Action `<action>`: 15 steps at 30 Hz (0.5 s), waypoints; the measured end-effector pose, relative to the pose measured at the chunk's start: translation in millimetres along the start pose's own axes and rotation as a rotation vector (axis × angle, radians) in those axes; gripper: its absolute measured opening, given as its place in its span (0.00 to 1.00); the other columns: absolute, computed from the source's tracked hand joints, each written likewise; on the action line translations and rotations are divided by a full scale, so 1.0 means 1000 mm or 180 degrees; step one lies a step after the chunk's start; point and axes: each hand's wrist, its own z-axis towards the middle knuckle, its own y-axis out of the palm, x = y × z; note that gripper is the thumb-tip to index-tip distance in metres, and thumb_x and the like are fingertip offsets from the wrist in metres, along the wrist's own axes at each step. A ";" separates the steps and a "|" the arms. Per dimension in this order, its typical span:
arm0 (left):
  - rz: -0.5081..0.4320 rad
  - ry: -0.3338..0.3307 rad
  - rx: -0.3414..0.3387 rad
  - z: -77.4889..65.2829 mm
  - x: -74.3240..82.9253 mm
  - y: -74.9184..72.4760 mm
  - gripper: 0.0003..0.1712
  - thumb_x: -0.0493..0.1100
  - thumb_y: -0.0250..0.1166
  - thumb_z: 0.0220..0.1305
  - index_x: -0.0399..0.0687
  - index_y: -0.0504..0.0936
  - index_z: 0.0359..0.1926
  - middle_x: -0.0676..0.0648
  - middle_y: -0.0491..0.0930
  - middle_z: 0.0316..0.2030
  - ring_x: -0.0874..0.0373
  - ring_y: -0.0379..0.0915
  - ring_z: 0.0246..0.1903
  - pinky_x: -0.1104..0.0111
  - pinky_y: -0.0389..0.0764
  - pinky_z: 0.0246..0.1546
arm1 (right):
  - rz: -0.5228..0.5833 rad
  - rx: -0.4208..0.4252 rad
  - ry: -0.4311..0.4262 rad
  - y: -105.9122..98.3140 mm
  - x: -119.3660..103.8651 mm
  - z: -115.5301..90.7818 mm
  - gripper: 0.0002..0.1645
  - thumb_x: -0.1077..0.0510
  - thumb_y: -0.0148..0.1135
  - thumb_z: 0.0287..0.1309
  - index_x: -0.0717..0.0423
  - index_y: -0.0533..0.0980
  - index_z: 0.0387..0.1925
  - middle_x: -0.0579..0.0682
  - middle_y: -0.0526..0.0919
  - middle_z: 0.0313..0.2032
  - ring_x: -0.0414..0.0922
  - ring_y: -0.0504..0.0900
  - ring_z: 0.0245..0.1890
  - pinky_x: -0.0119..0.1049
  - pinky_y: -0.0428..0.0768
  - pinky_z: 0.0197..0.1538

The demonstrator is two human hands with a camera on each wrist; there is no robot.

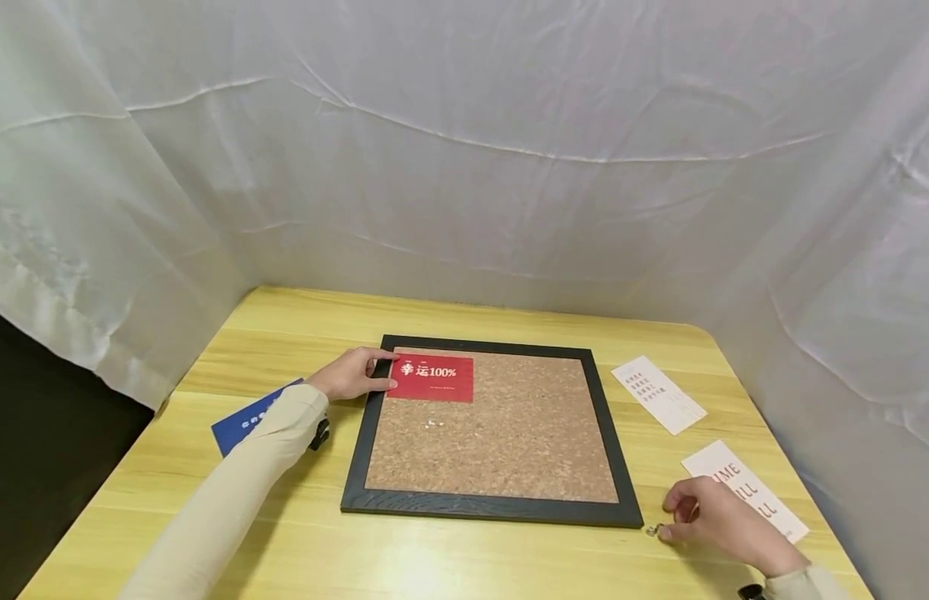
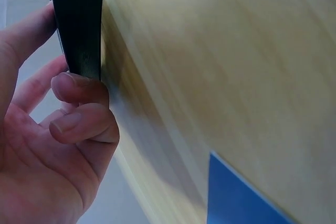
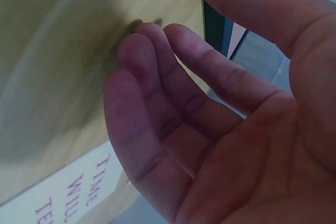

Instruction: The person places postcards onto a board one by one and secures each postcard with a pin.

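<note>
A red card (image 1: 434, 387) with white print lies on the upper left of a cork board (image 1: 501, 450) in a black frame (image 1: 494, 506). My left hand (image 1: 353, 373) reaches over the frame's left side, thumb and forefinger pressing the card's left edge. In the left wrist view, its other fingers (image 2: 86, 121) bend against the frame's side. Beside the board's lower right corner, my right hand (image 1: 715, 518) hovers low, thumb apart from the fingers. Small shiny metal pieces (image 1: 651, 530) lie on the table at its thumb tip.
A blue card (image 1: 239, 422) lies left of the board, partly under the left forearm. On the right are a white card with small print (image 1: 659, 395) and one with red letters (image 1: 779, 508). Tiny white bits (image 1: 432, 424) show on the cork. Pale curtains (image 1: 464, 167) surround the wooden table (image 1: 434, 558).
</note>
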 end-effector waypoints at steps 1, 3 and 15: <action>-0.0002 -0.0005 -0.0001 0.000 0.000 0.000 0.37 0.50 0.71 0.68 0.46 0.72 0.74 0.49 0.66 0.24 0.57 0.63 0.20 0.68 0.64 0.25 | 0.0023 0.0004 0.0001 0.002 0.000 -0.001 0.15 0.55 0.79 0.52 0.59 0.81 0.35 0.44 0.80 0.27 0.29 0.71 0.26 0.29 0.73 0.31; 0.0000 -0.0013 -0.0004 -0.001 0.000 0.000 0.37 0.49 0.71 0.68 0.46 0.72 0.74 0.49 0.66 0.23 0.57 0.63 0.20 0.68 0.64 0.25 | 0.0052 0.0019 -0.0011 0.005 0.001 -0.002 0.15 0.56 0.79 0.51 0.59 0.81 0.34 0.44 0.79 0.26 0.29 0.70 0.26 0.29 0.73 0.31; 0.0018 0.0038 0.0019 0.000 0.000 0.001 0.37 0.50 0.71 0.68 0.46 0.72 0.74 0.49 0.66 0.23 0.58 0.62 0.19 0.68 0.63 0.24 | -0.0020 0.0210 -0.0060 0.013 0.001 0.000 0.11 0.62 0.77 0.50 0.57 0.79 0.29 0.43 0.79 0.24 0.28 0.70 0.25 0.28 0.73 0.29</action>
